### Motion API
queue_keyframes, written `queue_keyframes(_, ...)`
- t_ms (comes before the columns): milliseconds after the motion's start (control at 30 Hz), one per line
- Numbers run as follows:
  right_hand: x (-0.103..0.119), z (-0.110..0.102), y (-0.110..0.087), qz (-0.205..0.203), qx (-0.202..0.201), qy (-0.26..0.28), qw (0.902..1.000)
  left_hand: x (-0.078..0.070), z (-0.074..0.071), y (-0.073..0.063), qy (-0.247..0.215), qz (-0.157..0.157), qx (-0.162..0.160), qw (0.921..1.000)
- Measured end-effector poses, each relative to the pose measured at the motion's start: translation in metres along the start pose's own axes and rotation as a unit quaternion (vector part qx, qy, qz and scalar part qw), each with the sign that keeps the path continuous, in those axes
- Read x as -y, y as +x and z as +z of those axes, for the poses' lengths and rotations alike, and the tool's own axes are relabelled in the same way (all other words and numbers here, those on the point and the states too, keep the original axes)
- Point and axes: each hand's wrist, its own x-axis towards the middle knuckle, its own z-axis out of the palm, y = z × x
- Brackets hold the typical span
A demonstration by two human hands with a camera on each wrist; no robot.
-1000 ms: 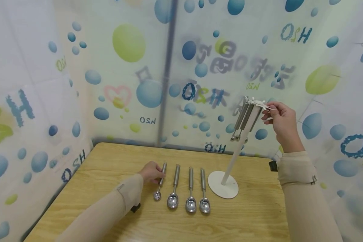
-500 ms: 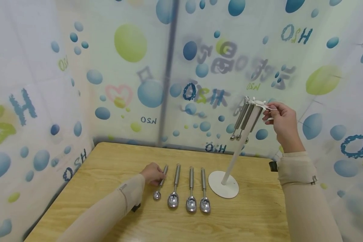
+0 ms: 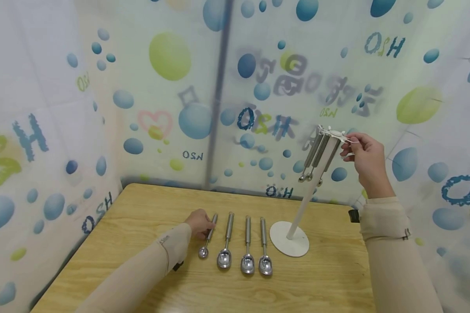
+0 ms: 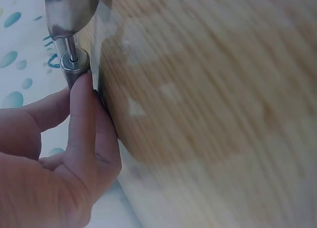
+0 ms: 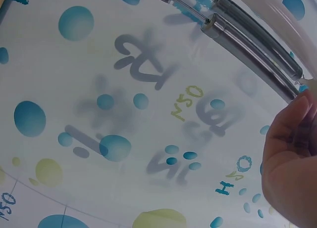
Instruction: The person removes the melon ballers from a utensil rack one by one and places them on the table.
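On the table at left, my left hand (image 3: pixel 199 224) pinches the handle of a small steel scoop (image 3: pixel 203 252) between thumb and fingers. In the left wrist view the scoop's handle (image 4: pixel 75 65) rises out of the fingertips, its bowl at the top edge. My right hand (image 3: pixel 369 161) is raised at the right and pinches a thin prong of the white rack's hooked top (image 3: pixel 334 132). Several steel scoops (image 3: pixel 319 152) hang from that top, bowls down. Close to the right fingertips, the right wrist view shows a hanging handle (image 5: pixel 250 55).
Three larger scoops lie in a row right of the small one: one (image 3: pixel 224 258), another (image 3: pixel 247 263) and the last (image 3: pixel 265 264). Beside them stands the rack's round white base (image 3: pixel 280 239) with its pole (image 3: pixel 303 204). A printed curtain (image 3: pixel 160 95) surrounds the wooden table (image 3: pixel 317 278).
The small scoop's handle end has shifted slightly to the right with my left hand. My right hand keeps its hold on the rack's prong.
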Motion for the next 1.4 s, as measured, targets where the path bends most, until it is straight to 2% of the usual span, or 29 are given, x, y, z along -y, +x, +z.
queue_keyframes(367, 0.001, 0.002, 0.002, -0.011, 0.003, -0.01, 0.9999, 0.004, 0.0, 0.005, 0.001, -0.003, -0.004, 1.0)
queue_keyframes(667, -0.002, 0.001, 0.003, -0.009, 0.006, 0.0, 0.9999, 0.005, -0.004, 0.005, -0.007, -0.004, 0.009, 0.9999)
queue_keyframes(800, -0.002, 0.001, 0.003, -0.008, 0.006, 0.001, 0.9999, 0.005, -0.011, 0.007, 0.018, 0.003, 0.015, 0.9997)
queue_keyframes(900, -0.002, 0.001, 0.003, -0.009, 0.007, 0.001, 0.9999, 0.001, -0.019, 0.006, 0.052, 0.023, 0.006, 0.9983)
queue_keyframes(1033, -0.001, 0.001, 0.003, -0.011, 0.008, 0.004, 0.9999, -0.011, -0.03, 0.003, 0.061, 0.056, -0.011, 0.9965)
queue_keyframes(1133, -0.001, 0.001, 0.002, -0.012, 0.008, 0.008, 0.9999, -0.026, -0.034, 0.0, 0.051, 0.087, -0.018, 0.9947)
queue_keyframes(1400, -0.002, -0.001, 0.004, -0.011, 0.007, 0.02, 0.9997, -0.081, -0.029, -0.008, 0.032, 0.177, -0.017, 0.9835)
